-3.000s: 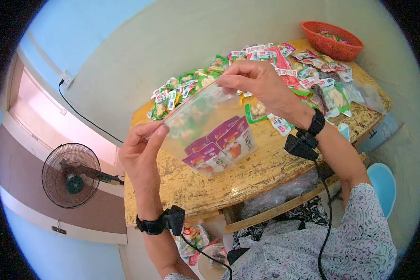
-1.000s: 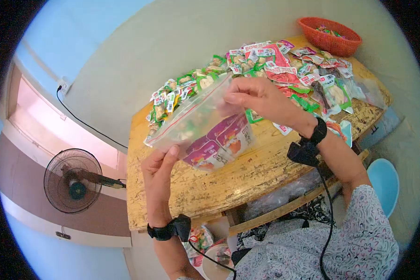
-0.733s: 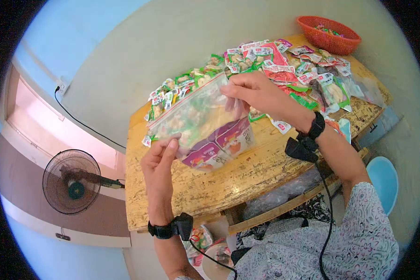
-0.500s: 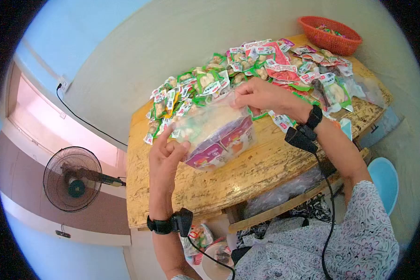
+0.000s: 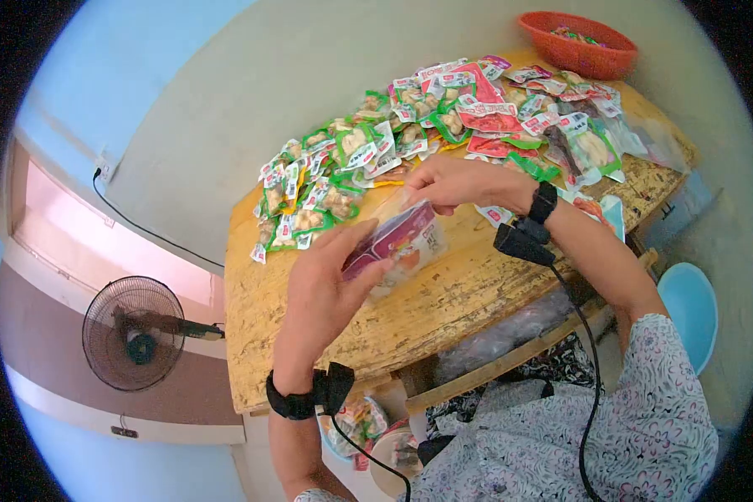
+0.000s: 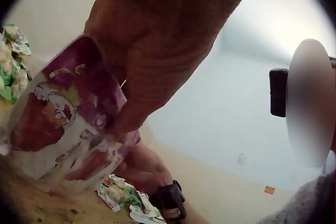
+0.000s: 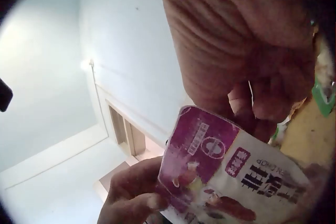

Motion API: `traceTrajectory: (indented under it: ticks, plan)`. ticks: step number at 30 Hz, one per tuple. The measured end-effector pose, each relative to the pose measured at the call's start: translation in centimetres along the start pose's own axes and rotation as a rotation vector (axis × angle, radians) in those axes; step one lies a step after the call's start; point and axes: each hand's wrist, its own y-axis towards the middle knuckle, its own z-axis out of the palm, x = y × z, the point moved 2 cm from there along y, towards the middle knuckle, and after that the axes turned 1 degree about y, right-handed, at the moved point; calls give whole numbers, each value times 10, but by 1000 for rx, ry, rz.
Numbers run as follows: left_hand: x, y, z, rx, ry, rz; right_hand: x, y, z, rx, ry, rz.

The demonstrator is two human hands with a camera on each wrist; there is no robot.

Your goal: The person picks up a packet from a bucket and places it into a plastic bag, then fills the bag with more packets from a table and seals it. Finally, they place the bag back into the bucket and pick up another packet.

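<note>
Both hands hold a clear zip bag with purple-and-white packets inside (image 5: 406, 243), above the near part of the wooden table (image 5: 326, 335). The left hand (image 5: 322, 280) grips the bag's left side, thumb in front and fingers behind. At the bag's upper right, the right hand (image 5: 460, 182) pinches it with bent fingers. In the left wrist view the purple packet (image 6: 68, 113) lies under the left thumb; in the right wrist view the printed packet (image 7: 220, 171) hangs below the right hand (image 7: 241, 50). The bag's top edge is partly hidden by the hands.
Many small food packets (image 5: 356, 146) are heaped along the table's back. A red basket (image 5: 579, 52) stands at the back right corner. Below are an open drawer with plastic (image 5: 510, 335), a blue basin (image 5: 688, 318) and a fan (image 5: 134, 333) at left.
The bag's top, earlier stretched between both hands, is now folded down. The left hand has moved right and up onto the bag's side, and the right hand has come slightly lower.
</note>
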Motion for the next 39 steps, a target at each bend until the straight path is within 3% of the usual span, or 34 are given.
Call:
traceTrajectory:
  ticks: [1, 4, 10, 13, 16, 21, 24, 27, 30, 33, 39]
  plan:
    - [1, 3, 2, 18, -64, -25, -1, -3, 1, -3, 0, 12]
    - [-5, 9, -1, 160, -262, -351, -7, -9, 3, -27, -4, 3]
    - [3, 16, -3, 256, 95, -77, 2, -33, 4, -125, -60, 10]
    - [0, 16, -7, 299, -17, -295, 9, -47, 7, -227, -28, -7]
    - [25, 11, -5, 210, -489, -442, 9, -58, 9, -235, -10, -51]
    - [60, -20, -35, 43, -344, -449, 17, -76, 28, -230, -21, -90]
    - [87, -68, -50, -108, -552, -434, 13, -82, 47, -200, -67, -123]
    - [90, -136, -69, -284, -606, -535, 8, -83, 65, -83, -216, -169]
    - [110, -221, -77, -485, -641, -615, 17, -90, 90, -132, -336, -128]
    - [106, -308, -77, -695, -545, -744, 15, -90, 110, -126, -295, -134]
    - [70, -441, -31, -868, -508, -1181, 21, -91, 121, -98, -386, -142]
